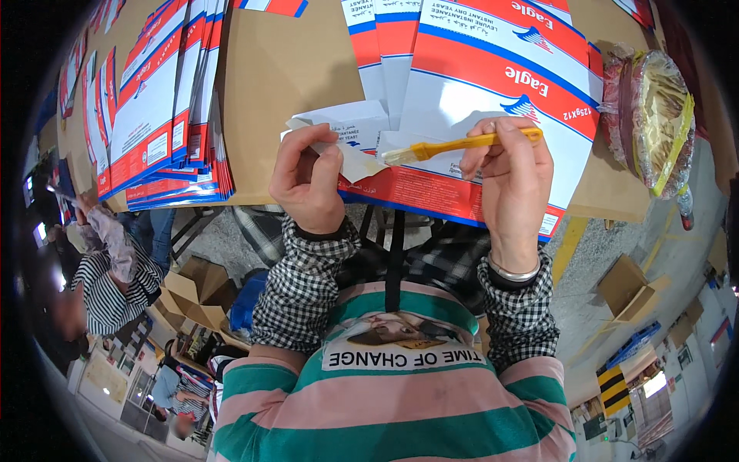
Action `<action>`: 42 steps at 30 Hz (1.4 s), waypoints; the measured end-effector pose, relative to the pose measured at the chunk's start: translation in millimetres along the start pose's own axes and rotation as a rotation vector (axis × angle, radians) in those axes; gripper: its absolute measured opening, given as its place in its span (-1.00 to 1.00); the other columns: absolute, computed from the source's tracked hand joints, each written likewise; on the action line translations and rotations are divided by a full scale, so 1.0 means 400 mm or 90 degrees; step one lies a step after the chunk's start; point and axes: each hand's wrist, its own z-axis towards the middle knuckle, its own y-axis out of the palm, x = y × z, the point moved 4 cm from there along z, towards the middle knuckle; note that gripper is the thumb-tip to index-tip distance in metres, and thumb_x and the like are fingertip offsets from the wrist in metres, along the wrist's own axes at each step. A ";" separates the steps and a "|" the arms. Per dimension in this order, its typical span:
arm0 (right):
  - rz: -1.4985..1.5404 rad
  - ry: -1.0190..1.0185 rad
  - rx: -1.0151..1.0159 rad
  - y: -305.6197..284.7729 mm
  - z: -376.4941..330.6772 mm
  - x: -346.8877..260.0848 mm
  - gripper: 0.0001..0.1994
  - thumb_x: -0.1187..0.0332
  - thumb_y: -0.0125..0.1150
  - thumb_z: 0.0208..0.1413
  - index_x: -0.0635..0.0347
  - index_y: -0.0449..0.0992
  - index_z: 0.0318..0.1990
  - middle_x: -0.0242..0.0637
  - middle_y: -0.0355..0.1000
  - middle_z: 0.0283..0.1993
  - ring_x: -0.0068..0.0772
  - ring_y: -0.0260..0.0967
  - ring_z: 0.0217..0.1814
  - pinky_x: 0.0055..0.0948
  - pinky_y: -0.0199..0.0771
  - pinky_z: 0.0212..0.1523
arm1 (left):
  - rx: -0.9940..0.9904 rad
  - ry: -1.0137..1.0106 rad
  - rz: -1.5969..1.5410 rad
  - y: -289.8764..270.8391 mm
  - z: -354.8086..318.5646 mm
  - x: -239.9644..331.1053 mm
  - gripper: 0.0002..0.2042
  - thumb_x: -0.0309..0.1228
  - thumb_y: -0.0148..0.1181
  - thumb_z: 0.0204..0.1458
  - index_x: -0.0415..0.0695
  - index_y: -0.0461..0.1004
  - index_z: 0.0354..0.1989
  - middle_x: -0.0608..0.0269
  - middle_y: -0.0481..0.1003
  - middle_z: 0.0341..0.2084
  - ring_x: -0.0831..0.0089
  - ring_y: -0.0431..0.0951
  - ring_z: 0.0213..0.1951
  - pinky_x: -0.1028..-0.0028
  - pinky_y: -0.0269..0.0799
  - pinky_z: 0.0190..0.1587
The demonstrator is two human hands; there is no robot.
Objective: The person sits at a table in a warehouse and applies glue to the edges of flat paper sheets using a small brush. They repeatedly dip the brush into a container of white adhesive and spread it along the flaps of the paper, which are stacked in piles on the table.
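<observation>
My right hand (514, 185) is closed around the yellow handle of a brush (462, 144), whose pale bristles point left. The bristle tip touches or hovers just over a white carton flap (354, 115); I cannot tell which. My left hand (308, 185) pinches that flap between thumb and bent fingers, lifting its edge. Beneath both hands lies a flat red, white and blue carton (439, 189), overlapping more flat cartons (469, 54) fanned out toward the far side.
To the left rises a stack of similar flat cartons (146, 127) on the brown tabletop (292, 69). A plastic-wrapped bundle with yellow tape (662, 115) sits at the right edge. Open cardboard boxes (198, 291) stand on the floor. Another person in stripes (115, 269) is at the left.
</observation>
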 end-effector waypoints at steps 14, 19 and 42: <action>-0.033 -0.046 -0.058 0.024 -0.012 -0.024 -0.89 0.44 -0.06 0.18 0.31 0.36 -0.31 -0.15 0.42 -0.34 -0.45 0.39 -0.49 -0.53 0.43 -0.48 | -0.013 0.010 0.021 0.013 0.007 0.017 -0.80 -0.65 0.06 -0.10 -0.33 0.42 -0.24 0.24 0.41 -0.36 0.55 0.38 -0.33 0.58 0.30 -0.26; -0.058 -0.075 -0.120 0.032 -0.019 -0.041 -0.91 0.48 -0.07 0.17 0.32 0.36 -0.30 -0.15 0.41 -0.33 -0.46 0.39 -0.47 -0.53 0.43 -0.46 | -0.018 -0.005 0.013 0.017 0.002 0.024 -0.81 -0.65 0.06 -0.09 -0.34 0.42 -0.24 0.25 0.40 -0.37 0.55 0.38 -0.33 0.59 0.29 -0.24; -0.145 -0.082 -0.182 0.050 -0.019 -0.076 -0.93 0.53 -0.05 0.14 0.34 0.37 -0.31 -0.18 0.41 -0.34 -0.51 0.38 -0.44 -0.58 0.40 -0.46 | -0.013 0.005 0.004 0.025 0.004 0.031 -0.80 -0.69 0.04 -0.11 -0.33 0.42 -0.26 0.25 0.40 -0.38 0.53 0.38 -0.31 0.57 0.28 -0.21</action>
